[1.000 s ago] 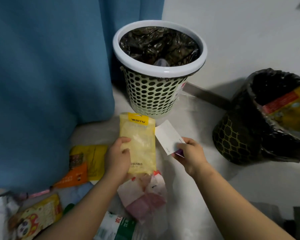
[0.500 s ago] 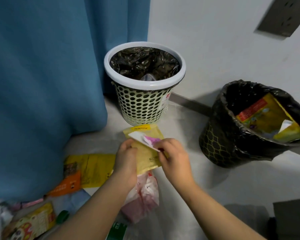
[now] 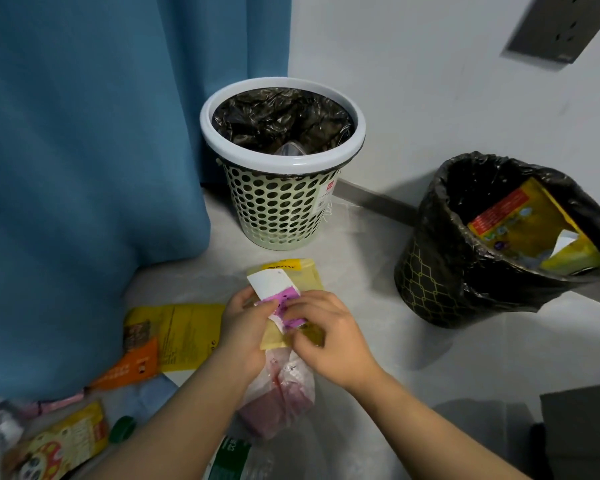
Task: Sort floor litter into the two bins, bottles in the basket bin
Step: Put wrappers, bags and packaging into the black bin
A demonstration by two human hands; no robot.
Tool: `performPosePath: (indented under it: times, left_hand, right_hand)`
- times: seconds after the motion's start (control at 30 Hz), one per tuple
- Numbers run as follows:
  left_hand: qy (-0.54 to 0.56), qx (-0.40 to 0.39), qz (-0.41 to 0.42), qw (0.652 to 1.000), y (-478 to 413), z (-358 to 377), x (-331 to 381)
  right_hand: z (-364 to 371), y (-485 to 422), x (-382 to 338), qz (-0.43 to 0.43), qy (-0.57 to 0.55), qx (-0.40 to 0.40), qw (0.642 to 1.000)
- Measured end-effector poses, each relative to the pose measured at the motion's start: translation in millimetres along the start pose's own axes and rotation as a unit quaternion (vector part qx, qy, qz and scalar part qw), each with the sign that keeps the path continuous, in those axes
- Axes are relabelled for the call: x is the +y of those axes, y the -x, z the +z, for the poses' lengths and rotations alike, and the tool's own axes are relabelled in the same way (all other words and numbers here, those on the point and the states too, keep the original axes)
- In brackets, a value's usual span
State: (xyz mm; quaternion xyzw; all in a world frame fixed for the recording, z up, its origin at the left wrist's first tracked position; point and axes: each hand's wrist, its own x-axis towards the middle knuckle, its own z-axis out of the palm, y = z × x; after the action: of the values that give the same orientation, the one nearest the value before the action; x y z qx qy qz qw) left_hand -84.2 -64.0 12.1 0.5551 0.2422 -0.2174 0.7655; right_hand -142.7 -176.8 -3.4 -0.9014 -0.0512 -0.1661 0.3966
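My left hand (image 3: 245,327) grips a pale yellow packet (image 3: 300,275) low over the floor in the middle of the view. My right hand (image 3: 326,332) pinches a white and pink card (image 3: 274,287) and lays it flat on top of that packet. Both hands meet over the two pieces. Behind them stands the green perforated basket bin (image 3: 281,209) with a white rim and black liner; a clear bottle top (image 3: 290,150) shows inside. To the right leans a black-bagged bin (image 3: 465,265) holding yellow wrappers (image 3: 530,230).
Litter lies at the lower left: a yellow and orange packet (image 3: 167,336), a cartoon snack bag (image 3: 59,441), a green-capped bottle (image 3: 222,459) and a pink-tinted plastic bag (image 3: 281,393). A blue curtain (image 3: 84,168) hangs on the left. A dark object (image 3: 582,434) sits at the lower right.
My right hand brought the white card from beside the packet onto it. The packet dropped lower and flatter, and the view pulled back and up from the bins.
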Motion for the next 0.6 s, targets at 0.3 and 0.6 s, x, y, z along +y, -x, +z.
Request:
performPosePath:
  times: [0.3,0.6]
  left_hand:
    - [-0.045,-0.008,0.010,0.999,2,-3,-3]
    - [-0.098,-0.025,0.032,0.994,3,-6,-7]
  right_hand:
    - [-14,-13,-10,0.406,-0.185,0.018,0.895]
    - [-18,-9,-11,0.441,-0.356,-0.001,0.824]
